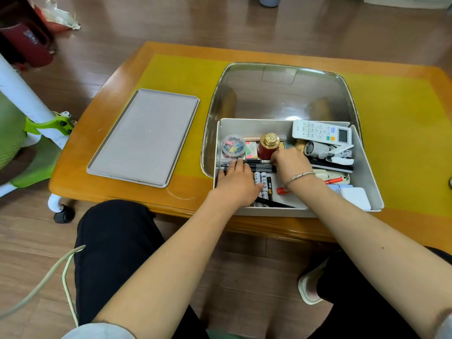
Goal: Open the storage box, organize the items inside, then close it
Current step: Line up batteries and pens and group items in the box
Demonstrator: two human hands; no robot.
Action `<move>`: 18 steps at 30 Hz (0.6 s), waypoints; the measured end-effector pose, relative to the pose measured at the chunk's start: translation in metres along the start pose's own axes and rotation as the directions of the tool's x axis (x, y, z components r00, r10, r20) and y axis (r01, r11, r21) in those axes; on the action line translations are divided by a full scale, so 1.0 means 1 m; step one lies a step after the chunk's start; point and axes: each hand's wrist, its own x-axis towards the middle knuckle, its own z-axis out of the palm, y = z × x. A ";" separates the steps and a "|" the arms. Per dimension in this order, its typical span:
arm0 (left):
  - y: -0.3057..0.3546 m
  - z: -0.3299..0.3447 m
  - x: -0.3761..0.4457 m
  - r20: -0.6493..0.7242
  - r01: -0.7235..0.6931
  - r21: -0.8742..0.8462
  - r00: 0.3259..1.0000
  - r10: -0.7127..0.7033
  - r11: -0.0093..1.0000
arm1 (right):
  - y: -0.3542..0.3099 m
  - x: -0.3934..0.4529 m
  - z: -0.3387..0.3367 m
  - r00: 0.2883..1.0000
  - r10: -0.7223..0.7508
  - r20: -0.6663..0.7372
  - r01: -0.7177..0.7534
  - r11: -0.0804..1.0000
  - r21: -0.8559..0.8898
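Note:
The white storage box [367, 172] stands open on the table's near edge. Its grey lid [144, 138] lies flat to the left. My left hand [236, 182] rests on black pens [256, 162] and batteries [265, 184] inside the box, fingers extended. My right hand [289, 163] has its fingers curled down onto the same pens, beside a red jar with a gold cap [268, 146]. Also inside are a tub of coloured clips [233, 146], a white remote [322, 132], a stapler [340, 155], a red marker [285, 190] and a white charger block [354, 198].
The wooden table [97, 152] carries a yellow mat [181, 77] and a shiny metal tray [281, 94] under the box's far end. A green and white wheeled chair [31, 133] stands at left. My legs are under the table's near edge.

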 end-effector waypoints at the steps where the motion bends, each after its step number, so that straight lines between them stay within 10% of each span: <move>1: 0.000 0.000 0.000 -0.001 0.006 0.014 1.000 -0.006 1.000 | 0.000 0.000 0.001 1.000 -0.002 -0.008 0.002 1.000 0.003; 18: -0.003 0.004 0.002 -0.068 0.003 0.052 0.998 0.001 0.999 | 0.011 -0.008 -0.003 0.999 -0.051 -0.015 0.053 0.991 0.122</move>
